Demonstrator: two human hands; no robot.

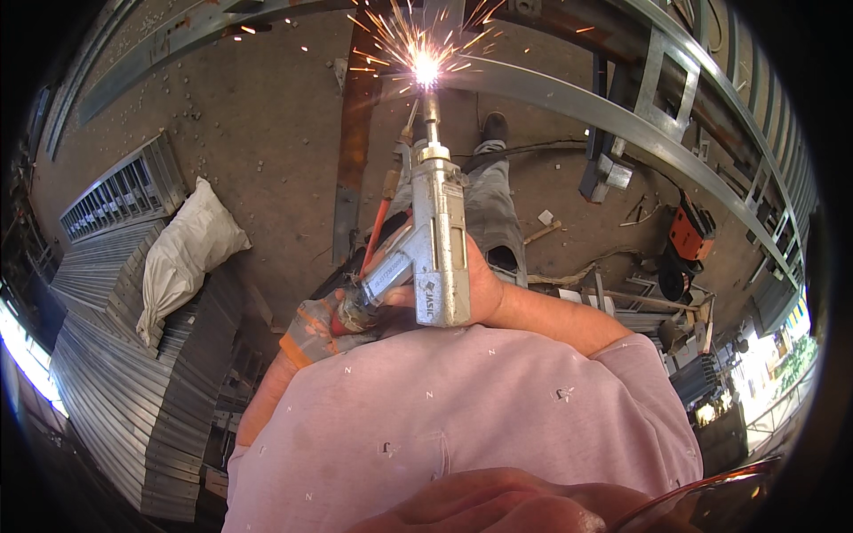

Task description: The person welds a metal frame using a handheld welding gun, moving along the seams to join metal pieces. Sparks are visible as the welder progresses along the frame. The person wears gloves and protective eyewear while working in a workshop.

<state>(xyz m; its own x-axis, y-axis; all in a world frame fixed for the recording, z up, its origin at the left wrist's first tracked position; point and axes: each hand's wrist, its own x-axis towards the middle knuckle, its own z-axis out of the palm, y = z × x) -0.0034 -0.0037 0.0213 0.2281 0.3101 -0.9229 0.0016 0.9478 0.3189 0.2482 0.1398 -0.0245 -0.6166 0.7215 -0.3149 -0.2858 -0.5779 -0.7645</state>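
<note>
A grey metal welding gun (440,240) points away from me, its nozzle (432,111) at a white-pink arc throwing orange sparks. The arc burns at the metal framework, where the glare hides the contact point. My left hand (327,322), in a grey and orange glove, is closed at the lower end of the gun's slanted handle (389,274). My bare right hand (484,289) holds the gun body from its right side, most of its fingers hidden behind it. A red rod-like piece with a brass-coloured end (378,222) lies left of the gun.
A curved-looking galvanized beam (569,98) crosses ahead to the right. Left of the gun runs a rusty steel bar (354,142). Stacked corrugated metal (115,355) and a white sack (197,244) lie at left. An orange-black machine (693,231) stands at right, near cables.
</note>
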